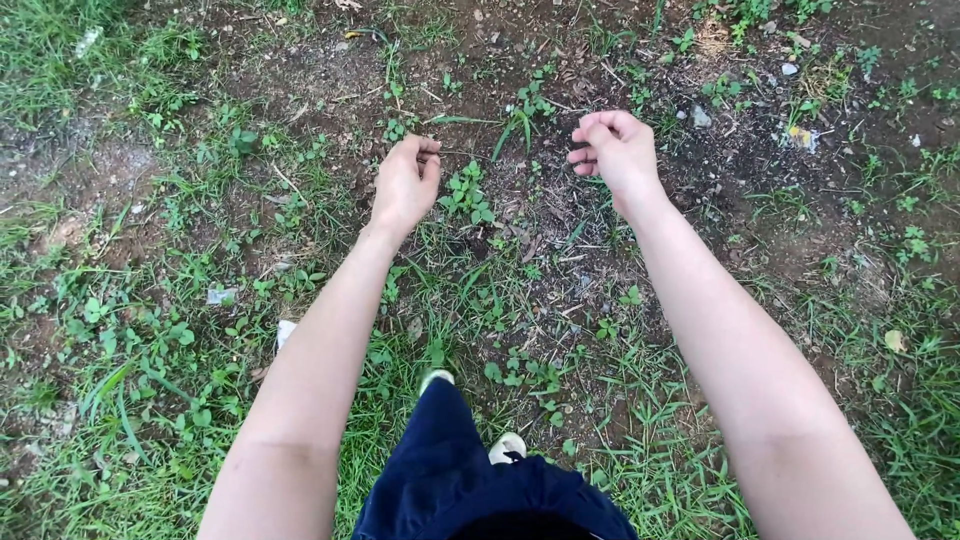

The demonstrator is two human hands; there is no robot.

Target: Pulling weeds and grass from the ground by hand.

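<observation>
Both my bare arms stretch forward over a patch of ground with grass, weeds and dark soil. My left hand (406, 181) hangs with its fingers curled in, and I see nothing in it. My right hand (616, 150) is held a little higher and farther right, fingers also curled loosely inward, with nothing visible in it. Between the two hands grows a small leafy weed (466, 194) and a taller grass tuft (522, 112). Neither hand touches the plants or the ground.
Below the arms are my dark blue trousers (450, 470) and two light shoe tips (506, 447). Small white scraps (221, 295) lie in the grass at left. Pebbles and a yellowish bit of litter (801, 136) lie on the bare soil at upper right.
</observation>
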